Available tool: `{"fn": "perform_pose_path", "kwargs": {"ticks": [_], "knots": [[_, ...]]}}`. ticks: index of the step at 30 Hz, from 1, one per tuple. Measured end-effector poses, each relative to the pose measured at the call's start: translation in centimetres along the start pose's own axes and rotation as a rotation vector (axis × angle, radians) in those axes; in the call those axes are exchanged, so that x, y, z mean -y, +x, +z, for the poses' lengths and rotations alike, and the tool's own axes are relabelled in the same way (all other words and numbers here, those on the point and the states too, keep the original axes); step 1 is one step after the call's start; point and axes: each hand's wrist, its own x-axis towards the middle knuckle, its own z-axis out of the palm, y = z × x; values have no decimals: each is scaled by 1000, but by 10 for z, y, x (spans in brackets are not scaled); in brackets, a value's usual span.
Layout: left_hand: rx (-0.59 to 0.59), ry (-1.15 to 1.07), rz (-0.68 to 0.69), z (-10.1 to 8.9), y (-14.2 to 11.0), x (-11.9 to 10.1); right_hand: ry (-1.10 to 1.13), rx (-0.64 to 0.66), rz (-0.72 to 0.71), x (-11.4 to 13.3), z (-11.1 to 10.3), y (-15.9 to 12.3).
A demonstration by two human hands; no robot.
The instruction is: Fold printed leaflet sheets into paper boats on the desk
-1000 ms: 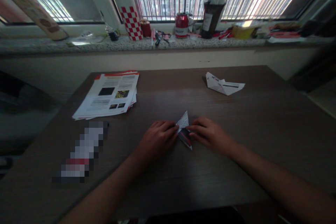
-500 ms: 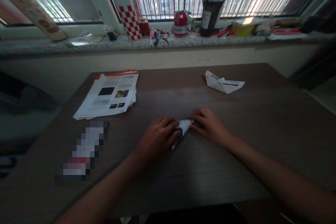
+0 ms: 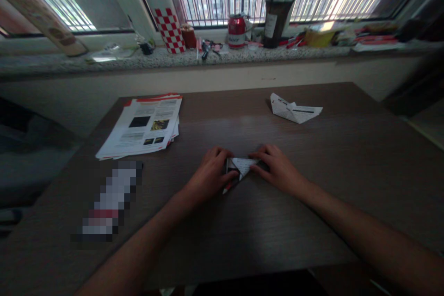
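A small folded sheet of printed paper (image 3: 243,165) lies on the table between my hands, with white, dark and red patches on it. My left hand (image 3: 211,171) grips its left side, thumb over the front and fingers along the back. At its right corner, my right hand (image 3: 275,166) pinches the tip between thumb and fingers. Farther back on the right stands a finished-looking folded paper boat (image 3: 296,110), touched by neither hand.
A stack of printed sheets (image 3: 138,125) lies at the table's back left, with a pixelated oblong thing (image 3: 109,201) in front of it. Beyond the table (image 3: 222,240), the windowsill holds a checkered vase (image 3: 169,30), a red can (image 3: 236,31) and a dark cup (image 3: 274,23).
My left hand has shifted slightly, its fingers drawing back to the paper's far left edge, so more of the folded paper shows. The right hand keeps its pinch nearly unmoved.
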Motion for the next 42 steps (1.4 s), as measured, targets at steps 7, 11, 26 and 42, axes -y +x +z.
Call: {"fn": "perform_pose_path", "kwargs": {"ticks": [7, 11, 26, 42], "knots": [[11, -114, 25, -4, -4, -4, 92, 19, 44, 6, -5, 1], [-21, -223, 19, -7, -8, -6, 217, 40, 149, 14, -9, 0], [-79, -731, -197, -7, -7, -20, 671, -1, 386, 24, -13, -2], [-158, -819, -181, -2, -8, -18, 885, -84, 462, 27, -23, 3]]}}
